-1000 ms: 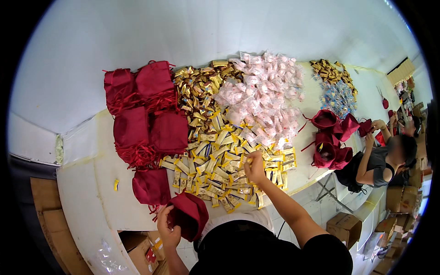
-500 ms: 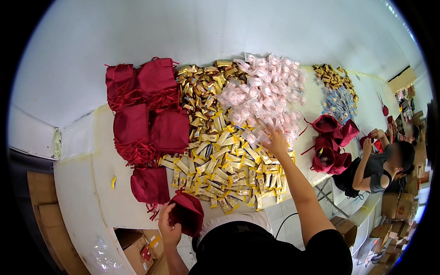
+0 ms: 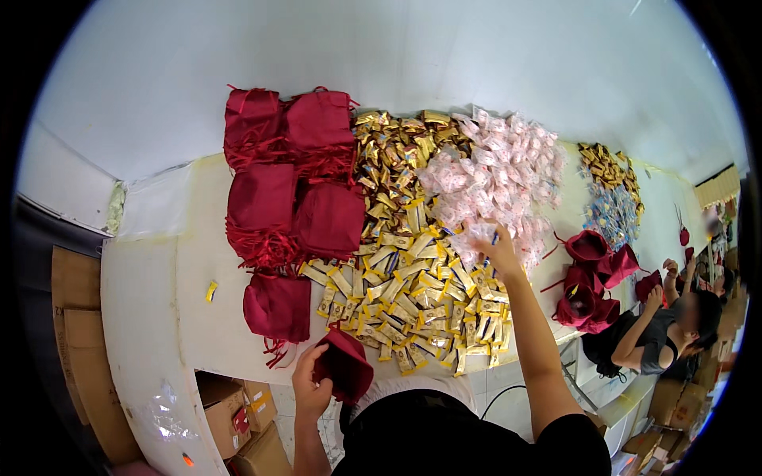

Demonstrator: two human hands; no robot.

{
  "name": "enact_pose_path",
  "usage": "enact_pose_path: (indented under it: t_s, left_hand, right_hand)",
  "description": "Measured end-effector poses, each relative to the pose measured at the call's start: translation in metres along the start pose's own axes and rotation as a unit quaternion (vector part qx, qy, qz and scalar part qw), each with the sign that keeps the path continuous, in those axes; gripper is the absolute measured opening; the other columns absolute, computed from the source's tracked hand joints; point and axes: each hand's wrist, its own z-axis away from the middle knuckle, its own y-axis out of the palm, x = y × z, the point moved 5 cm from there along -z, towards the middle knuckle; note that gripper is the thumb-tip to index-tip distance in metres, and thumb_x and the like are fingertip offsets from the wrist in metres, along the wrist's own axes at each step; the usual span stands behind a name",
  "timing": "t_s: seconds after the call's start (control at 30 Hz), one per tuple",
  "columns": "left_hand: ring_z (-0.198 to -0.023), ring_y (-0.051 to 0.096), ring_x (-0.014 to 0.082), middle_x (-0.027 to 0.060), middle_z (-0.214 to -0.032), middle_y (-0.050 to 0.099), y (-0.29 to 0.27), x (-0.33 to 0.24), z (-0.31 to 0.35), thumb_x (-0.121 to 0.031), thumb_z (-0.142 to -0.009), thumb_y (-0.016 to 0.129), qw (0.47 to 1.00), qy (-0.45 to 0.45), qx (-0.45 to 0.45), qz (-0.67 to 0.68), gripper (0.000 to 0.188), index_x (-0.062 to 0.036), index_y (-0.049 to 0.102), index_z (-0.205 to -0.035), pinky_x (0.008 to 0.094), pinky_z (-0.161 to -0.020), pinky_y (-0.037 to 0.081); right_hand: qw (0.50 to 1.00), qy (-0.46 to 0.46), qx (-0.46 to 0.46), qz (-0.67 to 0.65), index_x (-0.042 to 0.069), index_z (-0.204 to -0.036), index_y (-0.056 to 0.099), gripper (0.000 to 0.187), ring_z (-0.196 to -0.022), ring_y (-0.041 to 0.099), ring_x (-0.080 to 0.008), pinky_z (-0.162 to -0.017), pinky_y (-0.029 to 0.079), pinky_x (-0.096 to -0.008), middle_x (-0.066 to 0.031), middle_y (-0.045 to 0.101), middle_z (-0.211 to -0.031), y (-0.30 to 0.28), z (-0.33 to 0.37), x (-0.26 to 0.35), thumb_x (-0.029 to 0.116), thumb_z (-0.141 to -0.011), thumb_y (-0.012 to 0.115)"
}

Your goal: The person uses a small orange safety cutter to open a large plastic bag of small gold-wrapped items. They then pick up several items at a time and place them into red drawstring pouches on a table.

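At the table's near edge my left hand (image 3: 311, 382) grips the rim of a dark red fabric pouch (image 3: 346, 366), whose mouth gapes toward me. Its inside is too dark to make out. My right hand (image 3: 500, 250) is closed on a clear packet with pink-and-white contents (image 3: 479, 233). That hand is at the near side of a heap of similar pink-and-white packets (image 3: 508, 163). Just below and left of it spreads a pile of cream-and-yellow wrapped bars (image 3: 413, 309). Gold-wrapped sweets (image 3: 397, 159) lie behind the bars.
Flat stacks of red pouches (image 3: 262, 198) cover the table's left part. Several standing pouches (image 3: 583, 278) are on the right, near blue-and-clear packets (image 3: 613, 214). A co-worker (image 3: 663, 333) works at the right. Cardboard boxes (image 3: 230, 412) sit below the tabletop (image 3: 147, 293).
My right hand has picked up a pink-and-white packet from the heap's near edge. The left hand still holds the pouch. The whole view has shifted, so the table appears farther right.
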Motion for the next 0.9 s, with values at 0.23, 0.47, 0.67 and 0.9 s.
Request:
enact_pose_path:
  t_s: [0.23, 0.47, 0.67, 0.9]
  left_hand:
    - [-0.107, 0.051, 0.0271, 0.0171, -0.112, 0.053, -0.005, -0.003, 0.001, 0.005, -0.056, 0.041, 1.0, -0.003, -0.004, -0.011, 0.055, 0.0008, 0.056, -0.109, 0.0298, -0.093, 0.036]
    - [-0.108, 0.051, 0.0269, 0.0172, -0.113, 0.053, -0.011, -0.002, -0.003, 0.005, -0.057, 0.044, 0.998, -0.042, -0.036, 0.013, 0.055, 0.0003, 0.055, -0.11, 0.031, -0.094, 0.037]
    - [-0.111, 0.049, 0.0319, 0.0206, -0.12, 0.049, -0.019, -0.022, -0.005, 0.002, -0.059, 0.045, 0.994, 0.009, -0.02, -0.109, 0.057, -0.0013, 0.051, -0.116, 0.0333, -0.094, 0.038]
    - [-0.114, 0.045, 0.0338, 0.0172, -0.131, 0.041, -0.007, -0.048, -0.015, -0.001, -0.065, 0.049, 0.986, 0.049, 0.049, -0.155, 0.063, -0.0032, 0.039, -0.127, 0.033, -0.091, 0.04]
  right_hand:
    - [0.979, 0.131, 0.096, -0.123, -0.001, -0.1, 0.054, 0.041, -0.058, 0.052, -0.0163, -0.05, 0.043, -0.0319, -0.0073, 0.054, -0.074, 0.105, -0.118, -0.015, 0.017, -0.07, 0.074]
    - [0.956, 0.283, -0.038, -0.062, -0.001, -0.083, 0.062, 0.03, -0.129, 0.024, -0.0338, -0.099, 0.019, -0.0535, -0.0218, 0.047, -0.122, 0.141, -0.202, -0.053, 0.027, -0.074, 0.069]
    - [0.97, 0.223, 0.065, -0.074, 0.001, -0.085, 0.058, 0.016, -0.056, 0.051, -0.0171, -0.047, 0.041, -0.0317, -0.0091, 0.059, -0.082, 0.134, -0.145, -0.022, 0.01, -0.074, 0.067]
    - [0.908, 0.126, 0.334, -0.217, 0.003, -0.109, 0.055, 0.042, -0.063, 0.056, -0.011, -0.05, 0.044, -0.0226, -0.0057, 0.058, -0.084, 0.155, 0.115, 0.054, 0.005, -0.069, 0.069]
